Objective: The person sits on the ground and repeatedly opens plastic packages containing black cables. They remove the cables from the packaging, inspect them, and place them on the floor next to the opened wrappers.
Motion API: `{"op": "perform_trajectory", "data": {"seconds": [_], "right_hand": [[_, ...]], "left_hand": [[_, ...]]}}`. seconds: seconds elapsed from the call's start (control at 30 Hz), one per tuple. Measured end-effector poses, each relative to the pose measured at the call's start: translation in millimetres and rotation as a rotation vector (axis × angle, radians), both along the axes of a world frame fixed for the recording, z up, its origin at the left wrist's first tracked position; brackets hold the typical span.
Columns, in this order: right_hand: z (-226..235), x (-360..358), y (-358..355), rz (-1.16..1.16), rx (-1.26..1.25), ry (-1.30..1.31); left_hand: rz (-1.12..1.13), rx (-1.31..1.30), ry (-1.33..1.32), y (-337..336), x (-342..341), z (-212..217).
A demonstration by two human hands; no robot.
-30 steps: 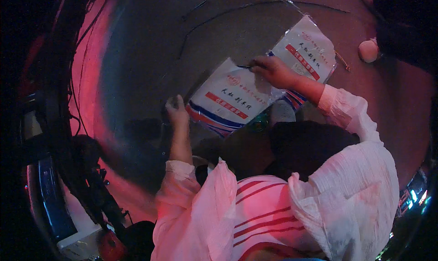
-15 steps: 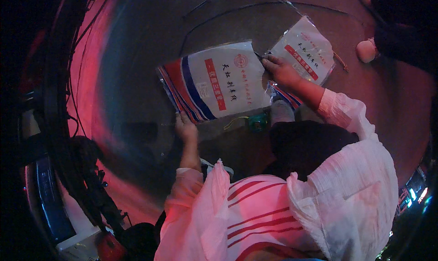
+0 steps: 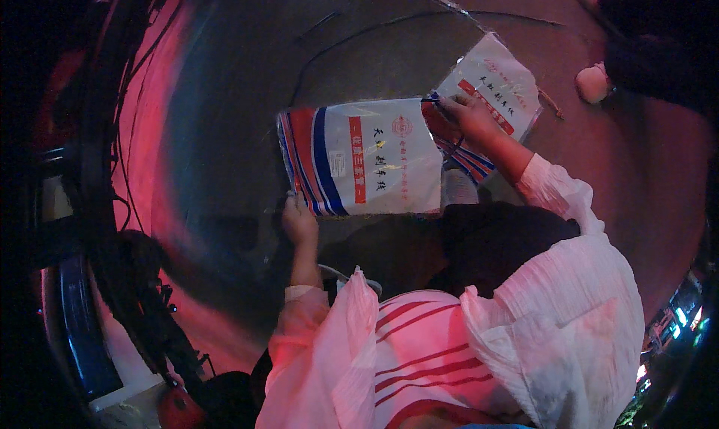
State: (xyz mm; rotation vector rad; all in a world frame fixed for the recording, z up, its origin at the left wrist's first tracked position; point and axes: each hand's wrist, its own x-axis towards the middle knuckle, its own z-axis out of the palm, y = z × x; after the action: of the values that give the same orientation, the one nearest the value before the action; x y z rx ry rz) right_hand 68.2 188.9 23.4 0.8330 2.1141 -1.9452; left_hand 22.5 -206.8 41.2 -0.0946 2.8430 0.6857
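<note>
I hold a flat plastic packaging bag [image 3: 388, 159], white with red and blue stripes at one end and printing on its face. My left hand [image 3: 300, 221] is closed on the lower corner of its striped end. My right hand [image 3: 470, 116] pinches the upper edge at the other end, where a red and blue flap shows. Just beyond the right hand, a second similar bag [image 3: 517, 92] lies on the floor, partly covered by that hand. The striped part of a bag also shows below my right wrist; which bag it belongs to, I cannot tell.
A long thin dark cable [image 3: 419, 16] curves over the floor beyond the bags, near a short dark piece [image 3: 318, 24]. A brownish cord end [image 3: 550, 105] sticks out beside the second bag. Another person's foot [image 3: 594, 83] is at the upper right. Dark machinery [image 3: 112, 227] stands at left.
The held bag has moved slightly right and toward me, turning straighter. It now hides the green object seen below it before. Both hands keep their grip.
</note>
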Motion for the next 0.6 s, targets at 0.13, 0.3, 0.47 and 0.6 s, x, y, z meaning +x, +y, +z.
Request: {"op": "perform_trajectory", "data": {"seconds": [0.13,0.3,0.47,0.6], "right_hand": [[-8,-5,24,0.034,-0.164,-0.227],[4,-11,84,0.358,0.136,-0.297],[50,-29,106,0.506,0.145,-0.519],[10,1,139,0.595,0.164,-0.254]], "left_hand": [[0.079,-0.081,-0.155,-3,0,-8],[-0.13,-0.159,0.061,-117,17,-65],[-0.124,-0.231,-0.055,-171,19,-42],[-0.092,-0.381,-0.021,-181,26,-35]]}}
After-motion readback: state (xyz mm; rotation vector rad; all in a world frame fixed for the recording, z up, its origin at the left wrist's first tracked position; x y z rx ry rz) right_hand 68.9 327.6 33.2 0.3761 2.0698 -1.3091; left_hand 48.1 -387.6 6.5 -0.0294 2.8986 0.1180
